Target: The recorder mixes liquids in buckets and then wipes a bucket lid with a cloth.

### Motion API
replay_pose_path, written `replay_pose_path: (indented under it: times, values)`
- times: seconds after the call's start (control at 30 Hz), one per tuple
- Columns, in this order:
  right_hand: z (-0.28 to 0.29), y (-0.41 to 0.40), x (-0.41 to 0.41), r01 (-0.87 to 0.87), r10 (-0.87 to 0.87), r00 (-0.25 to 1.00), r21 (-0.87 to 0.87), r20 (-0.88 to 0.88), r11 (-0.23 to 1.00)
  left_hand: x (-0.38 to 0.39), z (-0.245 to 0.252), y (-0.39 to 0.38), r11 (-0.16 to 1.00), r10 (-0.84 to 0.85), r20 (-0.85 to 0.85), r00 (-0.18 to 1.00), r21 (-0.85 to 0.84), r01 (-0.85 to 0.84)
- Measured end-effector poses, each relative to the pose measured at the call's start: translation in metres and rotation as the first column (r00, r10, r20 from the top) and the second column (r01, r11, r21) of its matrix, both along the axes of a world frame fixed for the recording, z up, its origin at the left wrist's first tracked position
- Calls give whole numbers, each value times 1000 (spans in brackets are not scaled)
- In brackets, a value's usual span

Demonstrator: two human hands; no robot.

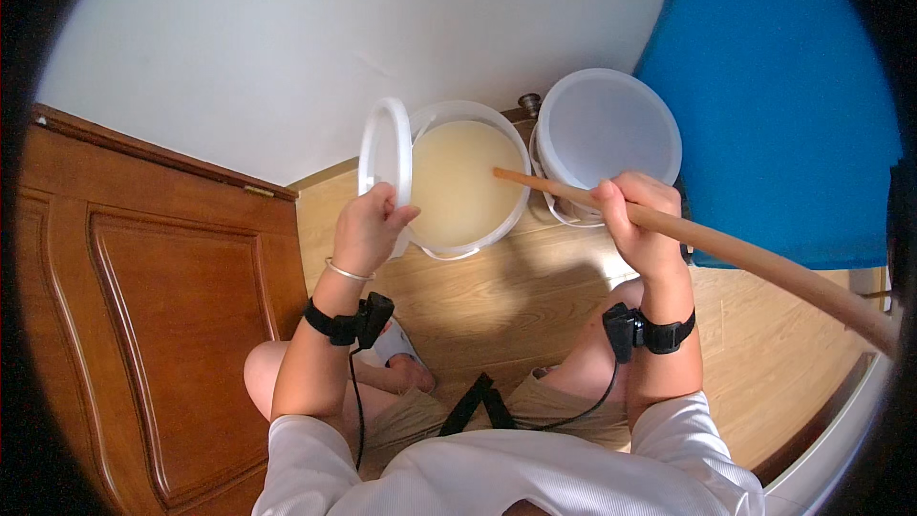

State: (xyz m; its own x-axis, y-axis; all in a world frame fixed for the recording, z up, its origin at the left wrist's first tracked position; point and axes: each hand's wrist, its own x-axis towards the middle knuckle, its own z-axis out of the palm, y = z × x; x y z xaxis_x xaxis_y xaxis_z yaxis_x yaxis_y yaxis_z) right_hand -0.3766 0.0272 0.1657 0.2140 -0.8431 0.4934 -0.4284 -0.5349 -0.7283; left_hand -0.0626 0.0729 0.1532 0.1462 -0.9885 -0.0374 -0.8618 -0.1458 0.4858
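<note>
My left hand (370,223) grips the lower edge of a white plastic lid (385,150), held nearly on edge at the left rim of an open bucket. That translucent white plastic bucket (521,218) holds a pale yellow, cloudy liquid (466,183). My right hand (640,218) is closed around a long wooden stick (745,251). One end of the stick is over the liquid near the bucket's right side; whether its tip touches the surface I cannot tell. The other end reaches the far right of the view.
A second white bucket with its lid on (609,129) stands close on the right, beside a small dark metal doorstop (529,103). A white wall (286,50) rises behind. A brown wooden door (186,330) is at left, a blue cloth-like surface (781,115) at right, wood flooring (458,301) below.
</note>
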Motion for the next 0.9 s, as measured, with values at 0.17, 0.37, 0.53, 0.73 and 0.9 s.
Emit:
replay_pose_path:
  times: [0.17,0.37,0.53,0.73,0.9]
  values:
    - [13,3,-11,14,-15,997,13,70,1000,0,-3,-1,1000,-2,-14,1000,5,3]
    - [28,11,-35,98,-129,959,134,251,986,-13,3,1,999,-21,81,997,32,18]
    - [24,11,-47,132,-177,953,187,247,973,-21,0,1,996,-85,159,984,14,84]
    - [30,16,-49,138,-207,928,230,311,963,-24,4,-1,993,-116,185,976,-4,119]
    - [30,20,-58,126,-206,933,267,295,955,-30,21,-5,994,-105,174,979,25,102]
